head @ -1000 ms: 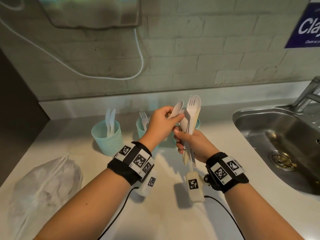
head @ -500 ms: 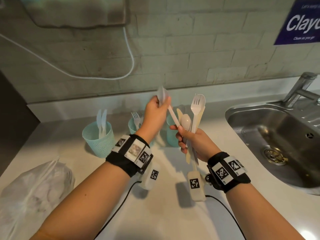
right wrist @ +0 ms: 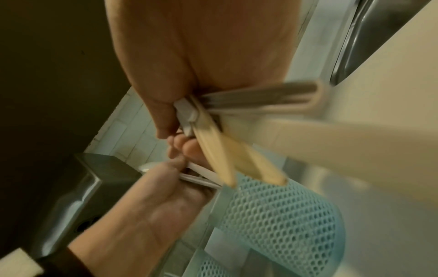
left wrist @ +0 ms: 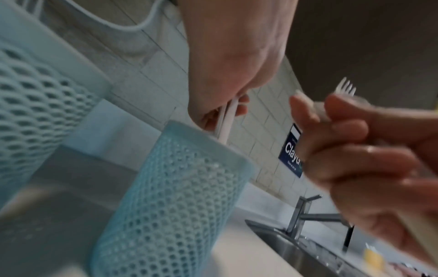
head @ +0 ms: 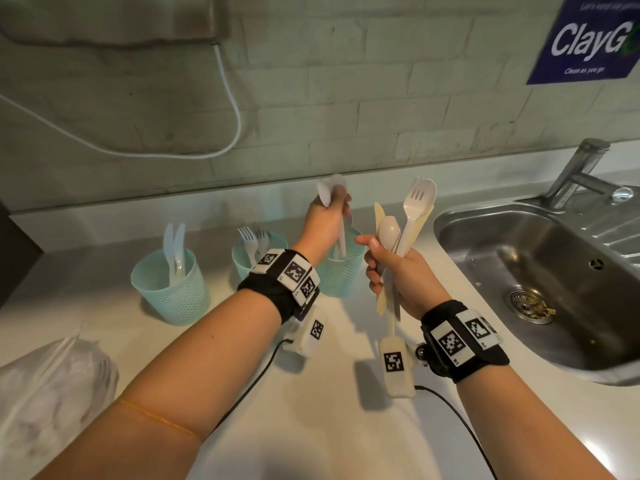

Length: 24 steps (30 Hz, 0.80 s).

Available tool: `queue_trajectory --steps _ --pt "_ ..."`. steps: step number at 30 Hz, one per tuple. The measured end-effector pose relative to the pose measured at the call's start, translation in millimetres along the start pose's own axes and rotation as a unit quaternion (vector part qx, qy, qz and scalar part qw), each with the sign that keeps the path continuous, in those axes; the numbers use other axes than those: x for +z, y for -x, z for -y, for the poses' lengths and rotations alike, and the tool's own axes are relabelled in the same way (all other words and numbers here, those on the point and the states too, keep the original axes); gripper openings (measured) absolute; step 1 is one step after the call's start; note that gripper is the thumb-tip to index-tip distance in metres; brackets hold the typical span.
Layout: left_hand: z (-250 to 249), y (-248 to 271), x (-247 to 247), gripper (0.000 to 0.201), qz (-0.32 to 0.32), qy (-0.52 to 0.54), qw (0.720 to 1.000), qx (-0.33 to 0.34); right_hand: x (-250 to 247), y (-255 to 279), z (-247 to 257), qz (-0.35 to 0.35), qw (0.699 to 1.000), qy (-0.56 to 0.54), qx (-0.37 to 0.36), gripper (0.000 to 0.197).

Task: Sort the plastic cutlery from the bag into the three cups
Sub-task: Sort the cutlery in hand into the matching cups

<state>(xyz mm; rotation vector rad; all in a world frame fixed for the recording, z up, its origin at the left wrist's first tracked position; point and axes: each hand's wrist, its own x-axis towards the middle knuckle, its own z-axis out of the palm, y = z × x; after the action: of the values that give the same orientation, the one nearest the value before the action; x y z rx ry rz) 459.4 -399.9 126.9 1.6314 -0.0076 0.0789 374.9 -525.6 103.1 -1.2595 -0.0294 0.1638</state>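
White plastic spoon (head: 333,206), bowl up, is pinched by the fingers of the left hand (head: 323,223), its handle reaching down into the right-hand pale teal mesh cup (head: 341,275) near the desk's back edge. In the head view the right hand (head: 398,271) has its fingers curled tight round a mixed bundle of cutlery (head: 403,233), a fork and a spoon bowl standing above pale wooden-looking pieces, held over the desk (head: 311,427) just beside that cup. The middle teal mesh cup (head: 244,258) holds white forks (head: 252,237); the left teal mesh cup (head: 171,296) holds white knives (head: 175,251). A crumpled clear plastic bag (head: 52,386) lies at the desk's left edge, and a steel sink (head: 540,271) is set in at the right.

From the left wrist, two thin white handles (left wrist: 225,123) run from the left hand's closed fingers (left wrist: 239,110) into the cup's mouth (left wrist: 180,187), so how many pieces it holds I cannot tell. The right hand (left wrist: 369,161) is clenched beside it.

From the right wrist, the bundle's handles (right wrist: 227,150) fan out below the right hand's clamped fingers (right wrist: 154,105), above the mesh cup (right wrist: 279,215).
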Motion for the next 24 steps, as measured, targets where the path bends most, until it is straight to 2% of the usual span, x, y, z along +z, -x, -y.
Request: queue_trajectory --steps 2,4,9,12,15,17,19,22,24 --pt "12 -1 4 0.025 0.036 -0.076 0.996 -0.006 -2 -2 1 0.010 1.000 -0.001 0.002 0.025" --pt "18 0 4 0.007 0.067 -0.127 0.990 -0.015 -3 -4 1 0.019 1.000 0.007 0.002 0.027" --pt "16 2 2 0.037 0.076 -0.163 0.983 -0.025 -1 -6 -1 0.043 0.999 0.012 0.013 0.028" --pt "18 2 -5 0.032 0.053 -0.184 0.981 0.014 1 -6 -2 0.048 0.998 0.006 0.032 0.023" --pt "11 8 -14 0.014 -0.020 -0.146 0.985 0.088 5 -6 -5 0.042 0.997 0.034 0.050 0.020" --pt "4 18 -19 0.022 -0.032 -0.085 0.990 0.105 10 -6 -9 0.030 0.996 0.061 0.052 0.021" --pt "-3 32 -23 0.028 -0.007 -0.045 0.994 0.104 16 -8 -13 0.020 0.995 0.083 0.052 0.020" --pt "-7 49 -27 0.030 0.021 -0.125 0.987 0.096 29 -10 -16 0.025 0.990 0.128 0.052 0.014" --pt "-7 54 -32 0.035 0.013 -0.201 0.974 0.104 38 -10 -18 0.030 0.984 0.171 0.047 0.015"
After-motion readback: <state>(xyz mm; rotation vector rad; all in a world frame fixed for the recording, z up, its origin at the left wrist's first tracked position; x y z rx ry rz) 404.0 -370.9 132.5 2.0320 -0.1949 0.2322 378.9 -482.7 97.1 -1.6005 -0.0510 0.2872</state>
